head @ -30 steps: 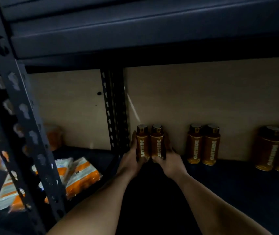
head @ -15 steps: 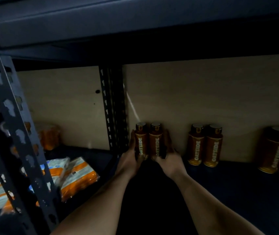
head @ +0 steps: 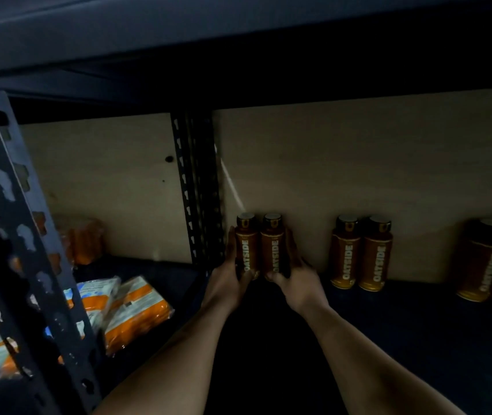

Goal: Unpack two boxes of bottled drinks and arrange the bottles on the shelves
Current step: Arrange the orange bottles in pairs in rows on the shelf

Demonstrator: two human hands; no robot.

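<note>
Head view, the only one. Step in hand: placing bottles on the shelf. The left hand point(head: 226, 284) is wrapped round the left bottle point(head: 246, 245), thumb low on the front. The right hand point(head: 298, 283) is wrapped round the right bottle point(head: 273, 247) the same way. Both bottles are upright and touching each other, bases down on the shelf board point(head: 403, 348) or just about. They sit right at the back panel point(head: 343, 169), just beside the rear post point(head: 198, 190).

My guess is the set-down is nearly done. The next move calls for letting go of both at once and drawing the hands straight back so neither bottle tips. After that, back for more bottles; no boxes are in view, so I can't tell how many are left.

Surface: the shelf board is dark, flat and dimly lit. A second pair of bottles point(head: 373, 257) stands upright along the back, near the held ones with a gap between. A third pair point(head: 481, 262) stands further right, cut by the frame edge.

Room: a metal rack with a slotted front post point(head: 14, 223) at left and the upper shelf point(head: 238, 34) close overhead. In the left bay lie orange packets point(head: 137, 308) and something orange point(head: 86, 242) at the back, too blurred to name. The lighting is poor.
</note>
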